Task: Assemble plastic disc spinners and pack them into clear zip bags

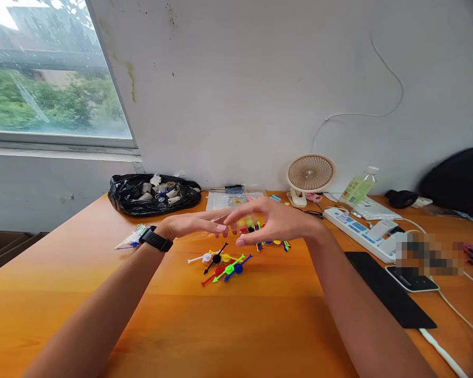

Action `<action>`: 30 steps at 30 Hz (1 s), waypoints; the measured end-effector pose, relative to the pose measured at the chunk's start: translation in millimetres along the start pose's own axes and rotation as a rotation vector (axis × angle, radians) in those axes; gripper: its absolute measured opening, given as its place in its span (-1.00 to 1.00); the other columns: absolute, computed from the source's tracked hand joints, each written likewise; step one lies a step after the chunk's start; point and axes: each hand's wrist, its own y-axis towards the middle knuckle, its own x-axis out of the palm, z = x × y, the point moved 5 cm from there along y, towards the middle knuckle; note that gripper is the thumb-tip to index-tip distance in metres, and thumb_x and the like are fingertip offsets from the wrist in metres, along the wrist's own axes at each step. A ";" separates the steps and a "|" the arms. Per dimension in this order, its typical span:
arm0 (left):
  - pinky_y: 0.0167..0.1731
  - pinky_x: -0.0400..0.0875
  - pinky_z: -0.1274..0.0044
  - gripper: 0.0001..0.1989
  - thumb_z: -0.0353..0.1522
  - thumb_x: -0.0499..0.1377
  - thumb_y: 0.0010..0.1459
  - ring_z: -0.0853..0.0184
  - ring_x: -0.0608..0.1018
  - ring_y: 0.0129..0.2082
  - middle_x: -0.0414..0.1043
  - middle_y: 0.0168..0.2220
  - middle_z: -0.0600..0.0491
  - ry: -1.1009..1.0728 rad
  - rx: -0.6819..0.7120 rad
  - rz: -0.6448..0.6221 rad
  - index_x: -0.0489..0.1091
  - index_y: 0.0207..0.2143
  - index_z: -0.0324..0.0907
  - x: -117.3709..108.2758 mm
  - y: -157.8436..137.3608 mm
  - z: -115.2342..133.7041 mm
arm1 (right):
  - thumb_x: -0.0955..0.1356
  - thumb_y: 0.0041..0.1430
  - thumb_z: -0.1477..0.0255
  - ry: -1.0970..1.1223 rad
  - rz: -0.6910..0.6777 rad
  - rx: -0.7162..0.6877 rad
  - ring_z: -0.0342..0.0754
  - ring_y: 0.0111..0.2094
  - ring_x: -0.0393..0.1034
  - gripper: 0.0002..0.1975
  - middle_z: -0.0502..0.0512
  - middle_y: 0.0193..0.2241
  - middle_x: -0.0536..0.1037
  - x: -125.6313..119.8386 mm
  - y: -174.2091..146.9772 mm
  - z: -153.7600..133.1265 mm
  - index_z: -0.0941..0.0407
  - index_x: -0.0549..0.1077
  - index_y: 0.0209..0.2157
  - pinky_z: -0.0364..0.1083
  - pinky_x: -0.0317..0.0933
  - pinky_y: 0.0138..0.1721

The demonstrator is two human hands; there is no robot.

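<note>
My left hand reaches in over the table, a black watch on its wrist. A clear plastic bag shows faintly along its fingers and seems held there; its edges are hard to make out. Facing it is my right hand, thumb and curved fingers apart, fingertips close to those of the left. On the table below lies a loose group of plastic arrow spinners: white, black, yellow, red, green and blue. More colourful spinners lie partly hidden behind my right hand.
A black bag of rubbish and a small packet are at left. Along the back stand a screwdriver, a fan and a bottle. A power strip, black mat and phone lie right.
</note>
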 end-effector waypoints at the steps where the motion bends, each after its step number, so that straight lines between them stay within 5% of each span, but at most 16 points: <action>1: 0.21 0.25 0.29 -0.34 -0.07 0.23 0.30 0.04 0.35 0.24 0.38 0.26 -0.05 0.026 -0.022 0.010 0.24 0.37 -0.01 1.6 0.3 2.8 | 0.55 0.13 0.22 0.005 -0.034 -0.008 0.06 -0.04 0.49 -0.64 0.02 -0.12 0.68 2.6 0.2 -0.1 -0.01 0.67 -0.03 -0.05 0.30 0.00; 6: 0.29 0.22 0.23 -0.30 -0.11 0.28 0.28 -0.03 0.30 0.36 0.33 0.34 -0.05 0.083 -0.050 0.045 0.20 0.41 0.00 9.5 2.0 17.1 | 0.58 0.07 0.21 0.013 -0.118 0.016 0.01 -0.10 0.47 -0.45 0.02 -0.08 0.64 11.0 -0.7 3.1 -0.06 0.60 0.12 -0.11 0.32 -0.11; 12: 0.38 0.09 0.13 -0.20 -0.11 0.32 0.25 -0.10 0.15 0.46 0.08 0.48 -0.03 0.199 -0.034 0.055 0.11 0.45 0.04 9.2 2.0 23.4 | 0.58 0.08 0.19 -0.062 -0.173 0.045 -0.06 -0.26 0.38 -0.53 0.01 -0.22 0.59 14.5 -3.0 13.0 -0.04 0.64 0.04 -0.17 0.24 -0.30; 17: 0.24 0.30 0.20 -0.28 -0.13 0.35 0.21 -0.11 0.38 0.30 0.35 0.32 -0.09 0.205 -0.007 0.044 0.27 0.36 -0.05 10.1 3.9 28.8 | 0.40 0.33 0.37 -0.079 -0.222 0.051 -0.14 -0.45 0.30 -0.76 -0.06 -0.45 0.51 16.0 -2.9 15.0 0.02 0.67 -0.04 -0.17 0.20 -0.35; 25: -0.03 0.34 0.34 -0.44 -0.04 0.36 0.10 -0.01 0.53 -0.04 0.57 -0.08 -0.02 0.358 -0.081 0.141 0.48 0.05 -0.16 -9.5 -5.6 19.3 | 0.45 0.26 0.38 -0.042 0.008 0.062 -0.01 -0.18 0.56 -0.77 0.03 -0.17 0.71 -2.4 -2.6 12.4 0.00 0.70 -0.06 -0.11 0.32 -0.16; 30: -0.12 0.32 0.40 -0.39 0.00 0.37 0.04 0.03 0.53 -0.07 0.55 -0.06 -0.05 0.539 -0.230 0.257 0.45 0.04 -0.15 -34.4 -19.8 -2.6 | 0.47 0.21 0.39 -0.046 0.010 0.170 0.02 -0.18 0.59 -0.83 0.06 -0.21 0.73 -4.8 -5.1 32.8 0.04 0.73 -0.18 -0.10 0.36 -0.18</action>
